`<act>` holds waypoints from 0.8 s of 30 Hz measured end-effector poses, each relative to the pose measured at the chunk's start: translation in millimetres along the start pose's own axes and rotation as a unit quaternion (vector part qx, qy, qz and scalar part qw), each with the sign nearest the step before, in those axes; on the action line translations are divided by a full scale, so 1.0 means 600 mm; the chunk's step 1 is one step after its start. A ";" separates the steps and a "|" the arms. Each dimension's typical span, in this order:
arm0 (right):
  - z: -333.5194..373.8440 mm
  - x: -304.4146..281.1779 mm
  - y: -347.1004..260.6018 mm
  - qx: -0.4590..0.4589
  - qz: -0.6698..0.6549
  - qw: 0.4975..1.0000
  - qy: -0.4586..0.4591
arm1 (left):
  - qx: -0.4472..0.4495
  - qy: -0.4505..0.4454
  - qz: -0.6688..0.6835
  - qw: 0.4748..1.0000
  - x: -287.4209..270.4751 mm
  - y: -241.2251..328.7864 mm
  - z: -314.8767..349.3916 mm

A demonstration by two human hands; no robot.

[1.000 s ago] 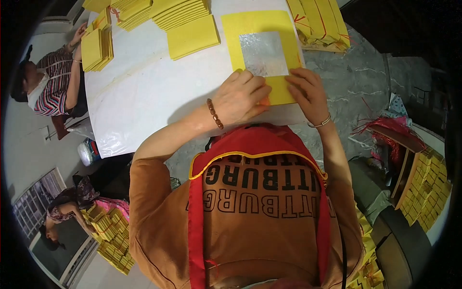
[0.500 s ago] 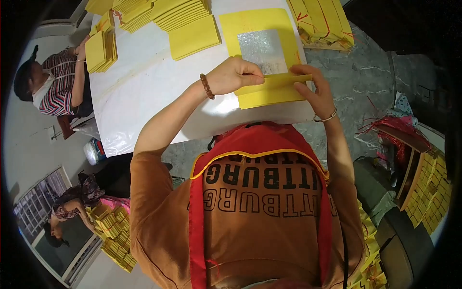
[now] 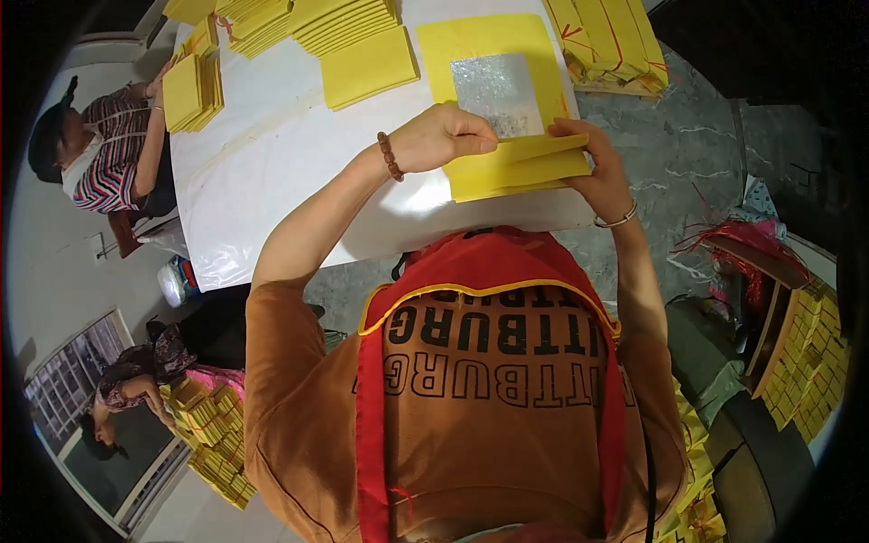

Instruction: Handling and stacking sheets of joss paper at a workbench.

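A yellow paper sheet (image 3: 439, 54) with a silver foil square (image 3: 493, 86) lies on the white-covered table in front of me. Its near part, or another sheet lying over it, is raised in a folded yellow paper strip (image 3: 516, 172). My left hand (image 3: 444, 140), beaded bracelet at the wrist, pinches the strip's upper left edge between thumb and curled fingers. At the right end, my right hand (image 3: 599, 167) grips the strip, its fingers on the upper edge and its thumb mostly hidden by the paper.
Folded yellow paper stacks (image 3: 367, 68) lie at the table's far left. A tied yellow bundle (image 3: 615, 41) stands at the far right. One person (image 3: 113, 154) handles a yellow stack (image 3: 190, 95) at the left; another person (image 3: 131, 389) is beside piled yellow bundles (image 3: 213, 425).
My right thumb has slipped from the front of the strip to behind the paper, and the fold's right end has opened wider. The left hand keeps its pinch.
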State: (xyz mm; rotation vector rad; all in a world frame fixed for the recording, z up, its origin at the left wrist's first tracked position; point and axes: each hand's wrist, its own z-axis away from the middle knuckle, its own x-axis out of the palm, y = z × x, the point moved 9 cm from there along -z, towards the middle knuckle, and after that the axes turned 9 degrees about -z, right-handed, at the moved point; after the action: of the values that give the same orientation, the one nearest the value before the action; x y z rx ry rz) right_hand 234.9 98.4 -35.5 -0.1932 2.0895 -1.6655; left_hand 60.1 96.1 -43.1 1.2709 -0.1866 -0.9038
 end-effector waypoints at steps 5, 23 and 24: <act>-0.001 -0.005 0.009 0.015 -0.023 1.000 0.003 | 0.028 0.013 -0.041 0.999 0.003 0.005 -0.004; -0.006 -0.006 0.013 -0.004 -0.004 1.000 -0.001 | 0.265 0.072 -0.254 0.927 0.029 0.086 0.032; -0.006 -0.007 0.014 -0.004 -0.010 1.000 0.000 | 0.265 0.072 -0.254 0.927 0.027 0.088 0.032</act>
State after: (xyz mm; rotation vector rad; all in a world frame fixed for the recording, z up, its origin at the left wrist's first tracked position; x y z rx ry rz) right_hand 238.1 105.2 -41.7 -0.2176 2.0998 -1.6691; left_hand 84.6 71.8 4.0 1.9389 0.0273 -1.2444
